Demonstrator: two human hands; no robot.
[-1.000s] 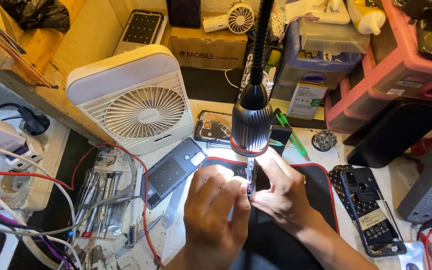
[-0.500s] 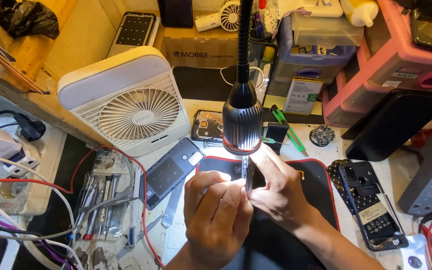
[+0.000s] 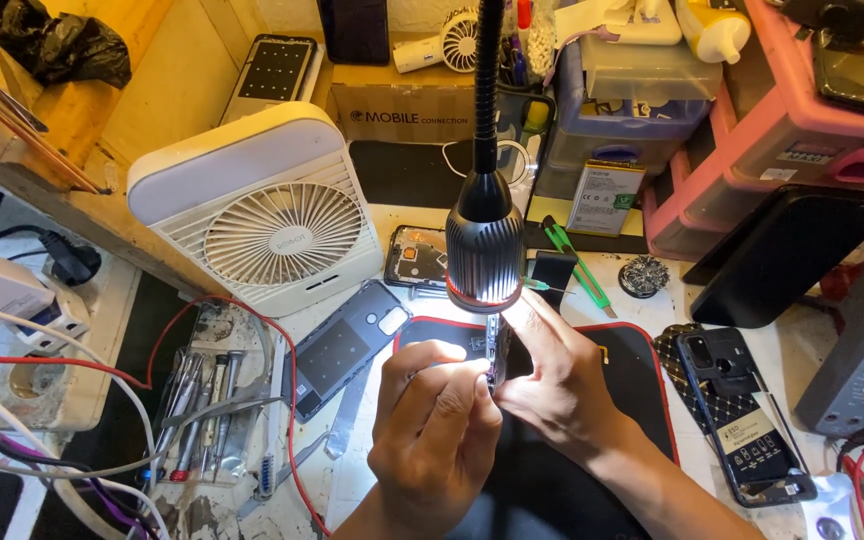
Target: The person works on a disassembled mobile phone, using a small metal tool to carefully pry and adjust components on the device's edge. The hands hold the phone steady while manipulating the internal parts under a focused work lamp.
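Left of the lamp (image 3: 485,250) lies a detached back cover (image 3: 344,345), so opening looks done. Below the lamp, the left hand (image 3: 432,430) and right hand (image 3: 552,385) both pinch the upright phone (image 3: 495,350); reassembly remains.

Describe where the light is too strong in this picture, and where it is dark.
Head view: the black gooseneck lamp overexposes the fingertips of the right hand and the thin phone part it pinches with the left hand; the left edge with the tangled cables stays dim.
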